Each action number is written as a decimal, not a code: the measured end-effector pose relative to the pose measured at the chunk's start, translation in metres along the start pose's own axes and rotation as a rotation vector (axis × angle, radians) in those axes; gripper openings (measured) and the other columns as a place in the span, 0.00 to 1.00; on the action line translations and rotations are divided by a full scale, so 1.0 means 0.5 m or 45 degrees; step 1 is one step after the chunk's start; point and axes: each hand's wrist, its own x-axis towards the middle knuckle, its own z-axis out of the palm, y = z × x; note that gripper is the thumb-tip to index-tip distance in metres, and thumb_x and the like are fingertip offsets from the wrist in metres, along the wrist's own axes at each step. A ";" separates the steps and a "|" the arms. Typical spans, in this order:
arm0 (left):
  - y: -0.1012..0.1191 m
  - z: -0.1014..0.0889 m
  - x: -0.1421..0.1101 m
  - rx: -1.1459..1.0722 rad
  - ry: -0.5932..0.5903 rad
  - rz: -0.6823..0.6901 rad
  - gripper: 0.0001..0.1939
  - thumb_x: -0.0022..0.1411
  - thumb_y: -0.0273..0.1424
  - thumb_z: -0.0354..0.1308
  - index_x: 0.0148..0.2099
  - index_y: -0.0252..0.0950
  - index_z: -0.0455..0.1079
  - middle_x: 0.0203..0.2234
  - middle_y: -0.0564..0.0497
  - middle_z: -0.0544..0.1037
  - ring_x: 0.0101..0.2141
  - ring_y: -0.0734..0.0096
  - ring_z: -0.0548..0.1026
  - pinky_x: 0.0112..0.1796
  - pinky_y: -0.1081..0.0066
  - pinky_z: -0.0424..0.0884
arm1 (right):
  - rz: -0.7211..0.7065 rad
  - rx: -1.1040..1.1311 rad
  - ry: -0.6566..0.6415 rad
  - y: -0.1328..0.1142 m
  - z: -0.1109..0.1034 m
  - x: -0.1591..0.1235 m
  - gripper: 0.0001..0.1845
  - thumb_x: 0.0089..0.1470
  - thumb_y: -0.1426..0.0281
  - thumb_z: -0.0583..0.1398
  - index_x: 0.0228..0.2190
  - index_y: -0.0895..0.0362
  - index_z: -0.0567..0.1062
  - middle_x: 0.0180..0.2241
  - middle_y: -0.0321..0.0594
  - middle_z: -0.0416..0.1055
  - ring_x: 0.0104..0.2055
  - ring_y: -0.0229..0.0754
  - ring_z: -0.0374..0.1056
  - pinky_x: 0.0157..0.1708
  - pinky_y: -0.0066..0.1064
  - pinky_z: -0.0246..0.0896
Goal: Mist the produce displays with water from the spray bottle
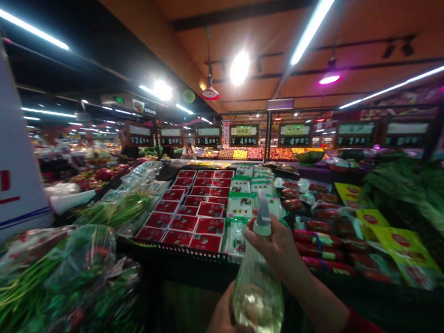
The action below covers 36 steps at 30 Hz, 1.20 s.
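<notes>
A clear spray bottle [259,296] with a pale trigger head [263,210] is held upright in front of me, liquid showing in its lower part. My right hand [277,241] wraps round the neck just under the trigger head. Low on the bottle's left side, my left hand [226,321] grips the base, its fingers partly behind the clear wall. Beyond the bottle lie rows of red boxes [177,207] in a black tray and green-and-white packets [240,206].
Bagged leafy greens [65,277] fill the near left, below a white sign board [8,172]. Red wrapped sausages [318,239] and yellow packets [406,250] lie to the right, beside large leafy vegetables [425,191]. Price signs [243,137] hang behind the display.
</notes>
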 end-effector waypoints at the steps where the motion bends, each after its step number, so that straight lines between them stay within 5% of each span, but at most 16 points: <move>1: -0.007 0.001 0.006 -0.021 -0.015 -0.008 0.44 0.35 0.52 0.75 0.50 0.31 0.70 0.38 0.41 0.80 0.37 0.65 0.77 0.40 0.66 0.67 | 0.008 -0.005 0.012 0.005 -0.008 -0.001 0.11 0.51 0.61 0.65 0.33 0.55 0.73 0.27 0.35 0.72 0.30 0.44 0.69 0.33 0.35 0.64; 9: -0.053 0.010 0.050 -0.101 -0.172 0.013 0.40 0.39 0.44 0.76 0.53 0.33 0.71 0.39 0.44 0.78 0.35 0.71 0.74 0.39 0.69 0.67 | 0.099 -0.028 0.121 0.022 -0.061 -0.015 0.14 0.54 0.58 0.64 0.36 0.55 0.72 0.27 0.36 0.73 0.28 0.44 0.71 0.30 0.35 0.68; 21: -0.017 0.072 0.071 -0.260 -0.284 -0.110 0.36 0.35 0.38 0.79 0.47 0.33 0.73 0.32 0.51 0.78 0.29 0.78 0.72 0.38 0.72 0.70 | 0.141 -0.331 0.299 -0.015 -0.112 -0.042 0.14 0.52 0.59 0.64 0.36 0.56 0.75 0.33 0.42 0.79 0.34 0.49 0.76 0.36 0.39 0.69; 25: -0.013 0.078 0.072 -0.366 -0.329 -0.113 0.39 0.36 0.31 0.79 0.52 0.34 0.72 0.38 0.49 0.80 0.33 0.76 0.75 0.44 0.70 0.72 | 0.177 -0.366 0.340 -0.018 -0.120 -0.059 0.19 0.52 0.58 0.63 0.41 0.58 0.75 0.29 0.40 0.77 0.30 0.49 0.74 0.29 0.37 0.67; 29: -0.020 0.079 0.065 -0.379 -0.327 -0.141 0.43 0.36 0.29 0.79 0.57 0.34 0.70 0.41 0.48 0.82 0.35 0.73 0.77 0.46 0.68 0.73 | 0.156 -0.344 0.401 -0.018 -0.121 -0.071 0.18 0.52 0.59 0.64 0.42 0.56 0.76 0.36 0.44 0.80 0.36 0.51 0.76 0.35 0.39 0.71; 32: -0.028 0.079 0.058 -0.378 -0.302 -0.183 0.45 0.34 0.26 0.79 0.58 0.33 0.70 0.51 0.41 0.81 0.46 0.59 0.80 0.48 0.64 0.72 | 0.139 -0.278 0.428 -0.011 -0.120 -0.081 0.19 0.51 0.59 0.65 0.43 0.55 0.77 0.42 0.46 0.81 0.41 0.54 0.77 0.37 0.41 0.72; 36: -0.029 0.079 0.052 -0.412 -0.389 -0.157 0.45 0.38 0.27 0.78 0.60 0.33 0.68 0.54 0.39 0.78 0.53 0.51 0.76 0.52 0.60 0.70 | 0.173 -0.286 0.474 -0.003 -0.125 -0.099 0.21 0.50 0.57 0.66 0.43 0.55 0.77 0.36 0.44 0.80 0.38 0.54 0.78 0.38 0.42 0.73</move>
